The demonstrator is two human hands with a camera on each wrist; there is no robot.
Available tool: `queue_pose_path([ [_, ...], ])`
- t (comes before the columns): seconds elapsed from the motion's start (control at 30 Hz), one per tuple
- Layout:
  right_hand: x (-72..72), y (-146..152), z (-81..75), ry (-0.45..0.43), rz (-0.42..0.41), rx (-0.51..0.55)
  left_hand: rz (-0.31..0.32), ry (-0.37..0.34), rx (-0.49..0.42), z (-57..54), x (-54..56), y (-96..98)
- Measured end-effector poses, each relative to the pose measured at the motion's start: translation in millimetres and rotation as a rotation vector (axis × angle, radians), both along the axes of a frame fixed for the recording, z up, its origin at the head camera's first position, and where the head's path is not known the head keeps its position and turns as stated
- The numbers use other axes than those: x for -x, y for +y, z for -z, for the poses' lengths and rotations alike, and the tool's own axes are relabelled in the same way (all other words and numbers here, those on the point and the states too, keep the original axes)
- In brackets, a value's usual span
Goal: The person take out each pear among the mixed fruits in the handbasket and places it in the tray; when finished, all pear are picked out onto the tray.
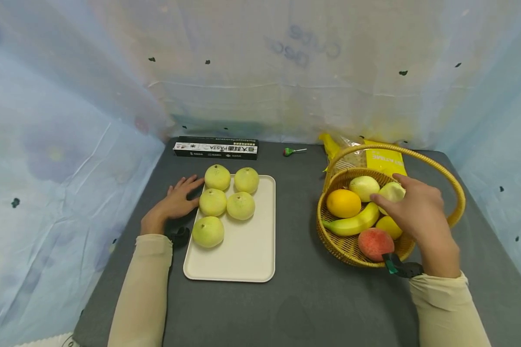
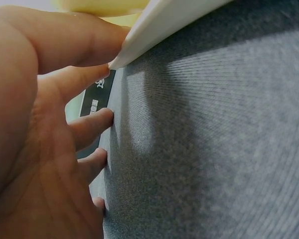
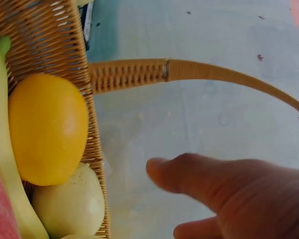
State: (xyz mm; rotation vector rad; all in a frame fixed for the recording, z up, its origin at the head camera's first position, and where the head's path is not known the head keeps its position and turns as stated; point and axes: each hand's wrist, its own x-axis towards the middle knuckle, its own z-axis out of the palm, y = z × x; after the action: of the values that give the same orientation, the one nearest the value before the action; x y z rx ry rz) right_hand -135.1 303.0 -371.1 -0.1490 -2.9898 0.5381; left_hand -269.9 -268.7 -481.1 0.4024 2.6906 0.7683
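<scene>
Basket (image 1: 340, 254) sits right on the bench (image 1: 299, 308), loaded with fruit. Right grip (image 1: 418, 212) over it, thumb spread wide, nothing held; handle (image 1: 438, 166) arches just beyond. Left grip (image 1: 178, 201) splayed, empty, touching the tray (image 1: 247, 255) edge; five green fruits (image 1: 240, 206) on that. Behind: pasta box (image 1: 214, 148), lollipop (image 1: 288, 152), yellow packet (image 1: 388, 161) close behind basket.

A black-and-white pasta box (image 1: 215, 148) lay at the grey table's (image 1: 304, 308) far left corner, a lollipop (image 1: 288, 152) near the far edge's middle, yellow packaging (image 1: 384, 158) toward the far right corner. A pale sheet (image 1: 243, 96) hung behind.
</scene>
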Motion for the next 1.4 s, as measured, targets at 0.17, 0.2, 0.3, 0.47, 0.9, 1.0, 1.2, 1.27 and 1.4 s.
queue_pose_path([
  [0.17,11.1,2.9,3.4,-0.058,0.06,-0.075,-0.001,0.0,-0.014,0.7,-0.4,-0.1],
  [0.2,12.8,3.6,4.3,-0.071,0.07,-0.083,-0.001,0.0,-0.02,1.2,-0.6,-0.2],
  [0.3,16.8,5.2,7.8,-0.104,0.086,-0.101,0.0,0.011,-0.049,4.8,-0.7,-2.4],
  [0.47,22.8,6.6,16.8,-0.081,0.086,-0.099,-0.007,0.011,-0.055,7.3,-1.4,-3.1],
  [0.9,27.4,8.0,28.1,-0.016,0.08,-0.1,-0.008,-0.001,-0.002,5.0,-1.0,-0.3],
  [1.0,27.3,6.9,27.6,-0.027,0.09,-0.081,-0.007,0.001,-0.002,4.7,-0.9,-0.3],
  [1.2,22.0,6.5,27.3,-0.046,0.112,-0.059,-0.007,-0.008,-0.002,4.2,0.0,0.2],
  [1.27,19.4,6.4,27.0,-0.039,0.112,-0.059,-0.006,-0.006,-0.002,3.5,0.2,0.8],
  [1.4,13.8,4.9,25.0,-0.009,0.103,-0.049,-0.002,0.002,-0.005,2.3,0.7,-0.1],
])
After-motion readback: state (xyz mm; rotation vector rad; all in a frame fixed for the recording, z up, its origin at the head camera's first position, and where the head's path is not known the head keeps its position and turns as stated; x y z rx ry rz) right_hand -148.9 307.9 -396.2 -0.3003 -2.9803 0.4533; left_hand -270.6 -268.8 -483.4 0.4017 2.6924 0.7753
